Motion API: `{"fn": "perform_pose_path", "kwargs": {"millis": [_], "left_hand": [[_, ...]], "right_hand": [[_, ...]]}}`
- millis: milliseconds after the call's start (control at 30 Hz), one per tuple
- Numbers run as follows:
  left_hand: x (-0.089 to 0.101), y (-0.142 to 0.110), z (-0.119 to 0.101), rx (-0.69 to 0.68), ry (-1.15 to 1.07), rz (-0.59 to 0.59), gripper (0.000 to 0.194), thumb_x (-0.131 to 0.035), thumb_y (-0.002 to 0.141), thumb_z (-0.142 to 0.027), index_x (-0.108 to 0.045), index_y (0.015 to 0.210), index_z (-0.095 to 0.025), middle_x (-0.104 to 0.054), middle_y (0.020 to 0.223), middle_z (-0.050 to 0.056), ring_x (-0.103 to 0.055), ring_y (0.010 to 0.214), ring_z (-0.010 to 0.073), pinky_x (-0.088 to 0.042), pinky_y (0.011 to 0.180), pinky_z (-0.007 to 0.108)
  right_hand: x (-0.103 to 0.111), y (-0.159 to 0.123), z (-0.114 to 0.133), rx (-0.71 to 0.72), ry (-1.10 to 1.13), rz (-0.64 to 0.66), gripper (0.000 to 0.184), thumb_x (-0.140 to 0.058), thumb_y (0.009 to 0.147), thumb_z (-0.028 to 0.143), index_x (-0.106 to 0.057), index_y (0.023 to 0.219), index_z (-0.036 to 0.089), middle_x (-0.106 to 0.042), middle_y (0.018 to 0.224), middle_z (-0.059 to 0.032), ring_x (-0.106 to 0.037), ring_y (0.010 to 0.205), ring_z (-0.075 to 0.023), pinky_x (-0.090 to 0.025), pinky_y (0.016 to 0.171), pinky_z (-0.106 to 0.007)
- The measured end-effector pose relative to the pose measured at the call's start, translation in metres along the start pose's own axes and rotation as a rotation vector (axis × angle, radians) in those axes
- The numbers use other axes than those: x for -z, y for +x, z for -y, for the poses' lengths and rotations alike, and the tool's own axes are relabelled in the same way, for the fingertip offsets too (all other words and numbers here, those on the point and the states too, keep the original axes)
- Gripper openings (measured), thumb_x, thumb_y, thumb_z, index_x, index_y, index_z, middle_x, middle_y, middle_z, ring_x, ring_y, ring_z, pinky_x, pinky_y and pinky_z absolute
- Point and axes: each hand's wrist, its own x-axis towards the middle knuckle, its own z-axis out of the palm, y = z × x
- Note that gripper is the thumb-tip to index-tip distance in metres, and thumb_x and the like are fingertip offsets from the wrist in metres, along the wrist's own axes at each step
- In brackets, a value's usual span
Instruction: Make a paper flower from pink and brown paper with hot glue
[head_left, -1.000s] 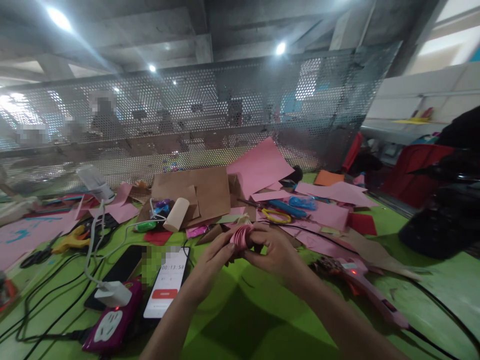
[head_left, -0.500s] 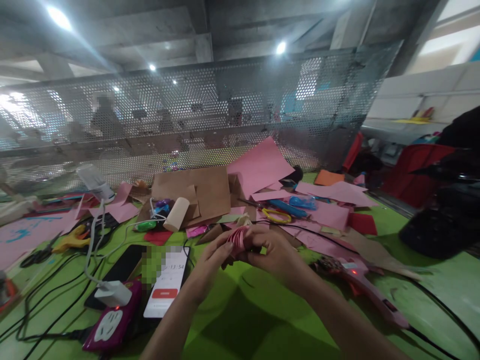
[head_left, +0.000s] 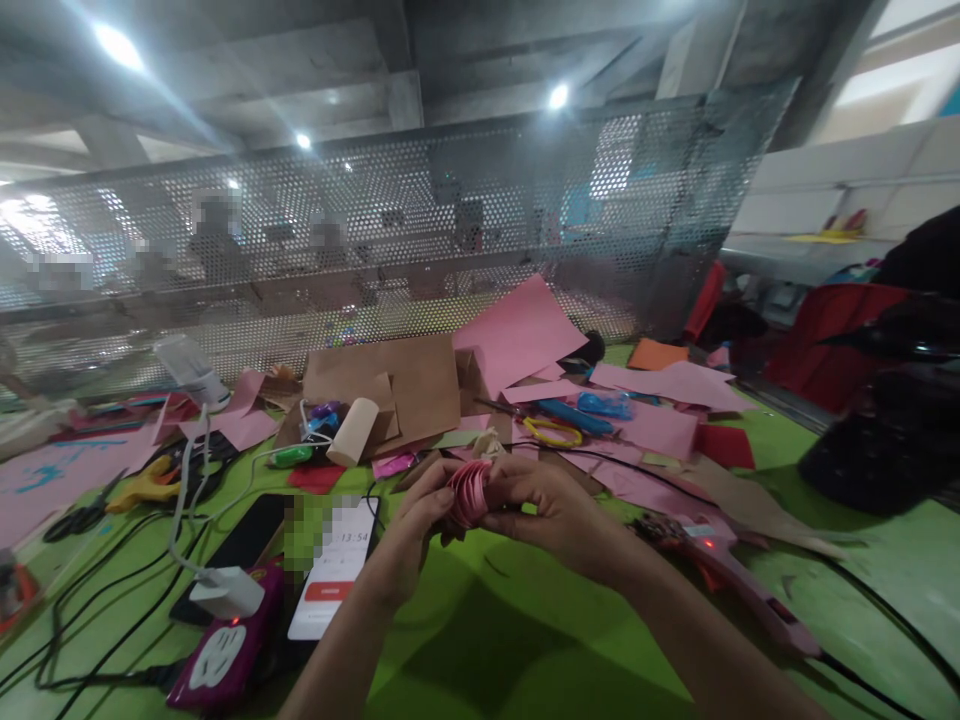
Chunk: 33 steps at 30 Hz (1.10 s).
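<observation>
Head view, fingers [head_left: 430,508], partly hidden pink paper [head_left: 470,494]

You have a perforated grey screen [head_left: 390,240] along the far edge of the green table [head_left: 892,580], a lit phone [head_left: 335,570], a dark phone [head_left: 251,530] and a purple socket block [head_left: 223,655] bearing a white charger [head_left: 227,592] on your left, and a red chair [head_left: 832,345] off to your right.
</observation>
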Motion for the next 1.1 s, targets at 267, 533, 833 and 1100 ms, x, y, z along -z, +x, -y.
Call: {"fn": "perform_pose_path", "kwargs": {"millis": [267, 533, 833, 1100], "left_hand": [[0.001, 0.001, 0.004, 0.049, -0.043, -0.021, 0.04, -0.061, 0.078, -0.038, -0.068, 0.111, -0.016, -0.056, 0.072, 0.001, -0.045, 0.06, 0.011, -0.029, 0.053, 0.023], [0.003, 0.002, 0.01, 0.02, -0.049, 0.002, 0.036, -0.052, 0.089, -0.033, -0.064, 0.119, -0.018, -0.056, 0.078, 0.0, -0.045, 0.065, 0.0109, -0.034, 0.06, 0.024], [0.0, 0.002, 0.012, 0.053, -0.15, 0.005, 0.034, -0.051, 0.091, -0.034, -0.062, 0.119, -0.02, -0.054, 0.077, 0.0, -0.043, 0.065, 0.0113, -0.034, 0.061, 0.024], [0.0, 0.001, 0.009, 0.059, -0.072, 0.022, 0.035, -0.05, 0.091, -0.036, -0.061, 0.12, -0.019, -0.052, 0.077, 0.0, -0.042, 0.066, 0.0118, -0.033, 0.061, 0.024]], "right_hand": [[-0.002, 0.001, -0.014, -0.024, 0.023, -0.077, 0.024, -0.063, 0.09, 0.042, -0.075, 0.089, 0.022, -0.063, 0.085, -0.0034, -0.057, 0.086, -0.0185, -0.045, 0.078, -0.03], [-0.013, 0.003, -0.027, -0.2, 0.398, -0.25, 0.029, -0.081, 0.073, 0.037, -0.062, 0.072, 0.017, -0.056, 0.074, 0.0023, -0.053, 0.07, -0.0125, -0.044, 0.066, -0.026], [-0.018, 0.005, -0.029, -0.316, 0.71, -0.269, 0.032, -0.087, 0.062, 0.033, -0.061, 0.069, 0.016, -0.061, 0.074, 0.0022, -0.058, 0.072, -0.0127, -0.047, 0.073, -0.029], [-0.02, 0.003, -0.03, -0.339, 0.743, -0.303, 0.036, -0.088, 0.062, 0.031, -0.056, 0.073, 0.018, -0.056, 0.073, 0.0037, -0.055, 0.07, -0.0123, -0.045, 0.069, -0.028]]}}
